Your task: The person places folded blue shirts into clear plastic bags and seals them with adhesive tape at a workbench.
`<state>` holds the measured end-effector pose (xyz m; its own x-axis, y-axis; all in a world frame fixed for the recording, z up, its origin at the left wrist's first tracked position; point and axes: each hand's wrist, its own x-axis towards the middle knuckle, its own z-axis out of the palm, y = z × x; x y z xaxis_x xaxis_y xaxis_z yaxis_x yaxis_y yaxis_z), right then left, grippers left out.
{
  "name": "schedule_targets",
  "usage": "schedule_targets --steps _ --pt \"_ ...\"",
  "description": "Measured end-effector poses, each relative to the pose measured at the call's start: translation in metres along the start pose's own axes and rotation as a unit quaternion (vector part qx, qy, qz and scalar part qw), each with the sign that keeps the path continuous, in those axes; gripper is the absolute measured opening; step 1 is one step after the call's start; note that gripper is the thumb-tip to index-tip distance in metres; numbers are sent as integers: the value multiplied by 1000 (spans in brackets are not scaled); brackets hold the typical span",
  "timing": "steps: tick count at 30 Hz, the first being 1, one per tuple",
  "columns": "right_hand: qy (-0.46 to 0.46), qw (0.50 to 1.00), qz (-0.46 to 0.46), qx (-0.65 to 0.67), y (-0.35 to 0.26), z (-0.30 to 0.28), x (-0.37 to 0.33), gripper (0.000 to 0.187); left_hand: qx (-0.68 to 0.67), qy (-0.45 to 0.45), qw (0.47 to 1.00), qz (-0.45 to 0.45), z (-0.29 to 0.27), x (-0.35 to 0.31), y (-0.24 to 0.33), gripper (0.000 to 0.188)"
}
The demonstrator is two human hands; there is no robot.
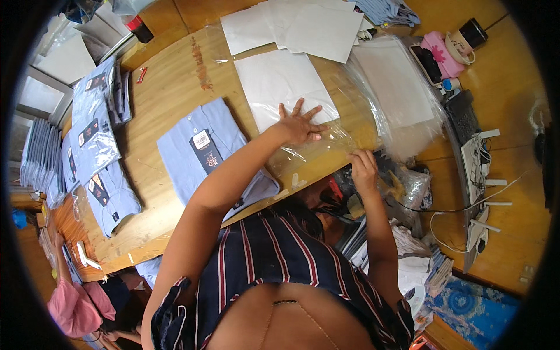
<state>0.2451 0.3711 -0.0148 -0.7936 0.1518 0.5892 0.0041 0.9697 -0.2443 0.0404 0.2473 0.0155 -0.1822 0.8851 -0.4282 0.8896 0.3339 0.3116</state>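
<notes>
My left hand (300, 123) lies flat with fingers spread, pressing on a clear plastic bag (341, 137). Under it is a white sheet (280, 81), partly covered by the plastic; whether the sheet is inside the bag I cannot tell. At the table's front edge my right hand (365, 168) is closed, its fingertips pinching the bag's edge. Left of these lies a folded light-blue shirt (181, 137) with a dark tag (204, 153), partly hidden behind my left forearm.
More white sheets (318, 29) lie at the back of the table (157, 76). A stack of clear bags (396, 81) sits to the right. Bagged blue shirts (87, 134) are piled at the left. A dark bottle (139, 29) and a pink-sleeved person (73, 306) are also on that side.
</notes>
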Motion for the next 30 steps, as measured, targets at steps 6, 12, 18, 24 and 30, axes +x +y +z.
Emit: schedule_targets --steps 6,12,18,24,30 --pt "16 1000 22 3 -10 -13 -12 14 10 24 1000 -2 4 1 3 45" --pt "17 994 89 53 -7 -8 -16 10 43 155 987 22 15 -4 12 44" --pt "39 988 129 80 -11 -7 -21 9 -1 263 939 222 30 -11 49 36" --pt "56 958 254 118 -13 -1 -24 9 75 268 934 224 64 -9 47 37" --pt "-17 976 198 91 -13 -5 -18 9 100 249 933 239 66 -13 44 38"
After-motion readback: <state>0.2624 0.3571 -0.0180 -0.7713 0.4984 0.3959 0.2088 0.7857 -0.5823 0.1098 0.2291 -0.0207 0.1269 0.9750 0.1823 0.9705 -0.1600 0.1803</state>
